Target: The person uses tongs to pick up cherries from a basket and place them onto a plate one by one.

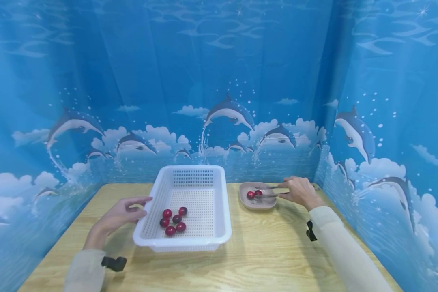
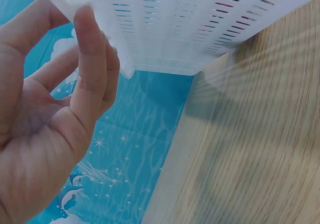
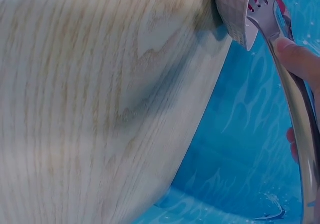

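Note:
My left hand (image 1: 121,215) pinches the left rim of a white plastic basket (image 1: 224,211), with the thumb and a fingertip at the rim in the left wrist view. Several glossy dark red, cherry-like fruits (image 1: 181,226) lie in the basket's near left part. At the right, my right hand (image 1: 300,191) grips metal tongs (image 3: 292,99) with fork-like slotted ends. The tongs' ends reach into a small pinkish dish (image 1: 243,200), around or beside two red fruits (image 1: 250,195). Whether the tongs squeeze a fruit cannot be told.
Everything stands on a light wooden table (image 1: 263,259). The dish sits to the right of the basket, near the table's back edge. A blue curtain (image 1: 219,81) printed with dolphins hangs behind and along both sides. Black wrist straps (image 1: 114,263) show at both sleeves.

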The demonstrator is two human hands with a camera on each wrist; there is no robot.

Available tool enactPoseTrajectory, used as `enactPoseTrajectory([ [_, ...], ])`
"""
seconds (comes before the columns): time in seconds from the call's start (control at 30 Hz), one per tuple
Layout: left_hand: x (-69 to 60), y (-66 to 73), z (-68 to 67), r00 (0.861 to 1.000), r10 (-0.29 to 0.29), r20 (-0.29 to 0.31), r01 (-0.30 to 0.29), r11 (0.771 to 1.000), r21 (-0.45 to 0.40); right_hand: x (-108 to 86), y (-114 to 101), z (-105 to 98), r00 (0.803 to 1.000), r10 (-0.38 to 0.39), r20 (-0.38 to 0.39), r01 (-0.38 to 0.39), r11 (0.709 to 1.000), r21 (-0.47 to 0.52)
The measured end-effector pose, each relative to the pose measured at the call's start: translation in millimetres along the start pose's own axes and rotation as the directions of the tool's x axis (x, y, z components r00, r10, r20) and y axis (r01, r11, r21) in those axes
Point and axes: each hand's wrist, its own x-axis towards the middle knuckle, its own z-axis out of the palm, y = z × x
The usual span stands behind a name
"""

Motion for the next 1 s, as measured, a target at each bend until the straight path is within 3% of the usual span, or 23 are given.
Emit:
enactPoseTrajectory([
  [0.27,0.3,0.7,0.5,1.000,-0.003,-0.004,0.003,1.000,0.004,0.0,3,-3,0.996,-0.026,-0.087,0.029,0.999,0.032],
  [0.47,0.4,1.4,0.4,1.000,-0.011,-0.009,0.011,1.000,0.018,2.7,2,-7,0.986,-0.071,-0.154,0.071,0.997,-0.001],
  [0.77,0.1,0.4,-0.4,1.000,-0.005,-0.006,0.005,1.000,0.019,14.0,-15,-15,0.973,-0.093,-0.211,0.101,0.995,0.023],
  [0.9,0.2,0.1,-0.4,1.000,-0.003,-0.002,0.003,1.000,0.017,19.7,-25,-20,0.960,-0.113,-0.255,0.127,0.991,0.036],
  [1.0,0.3,0.5,-0.3,1.000,-0.003,-0.001,0.003,1.000,0.018,24.8,-31,-21,0.939,-0.150,-0.308,0.170,0.985,0.040],
])
